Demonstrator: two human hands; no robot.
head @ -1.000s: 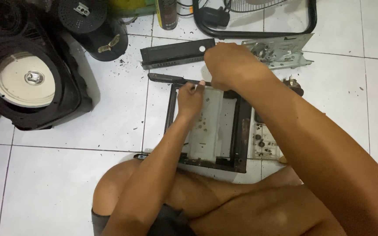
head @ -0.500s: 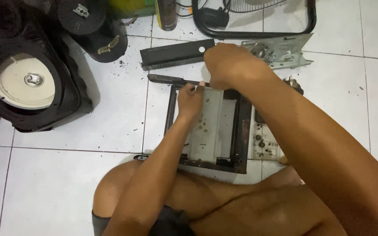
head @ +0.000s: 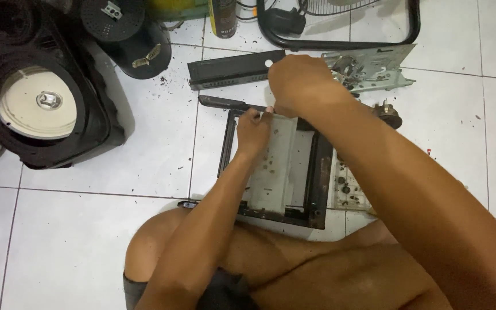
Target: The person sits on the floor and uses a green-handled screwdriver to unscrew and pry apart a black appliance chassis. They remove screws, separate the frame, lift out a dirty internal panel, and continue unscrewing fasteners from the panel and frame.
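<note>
A black rectangular metal frame (head: 320, 172) with a pale, spotted panel (head: 271, 172) inside it lies on the tiled floor in front of my folded legs. My left hand (head: 252, 131) rests on the frame's far left corner. Its fingertips pinch the pale tip end of a slim dark tool like a screwdriver (head: 222, 104), which points left across the floor. My right hand (head: 301, 85) is curled knuckles-up over the frame's far edge. What lies under its palm is hidden.
A black slotted bar (head: 233, 69) and a grey metal bracket (head: 374, 72) lie beyond the frame. A black speaker box with a pale cone (head: 38, 109) stands at the left. A small round part (head: 388, 115) and a screw-strewn plate (head: 348, 186) sit to the right. Dark crumbs dot the tiles.
</note>
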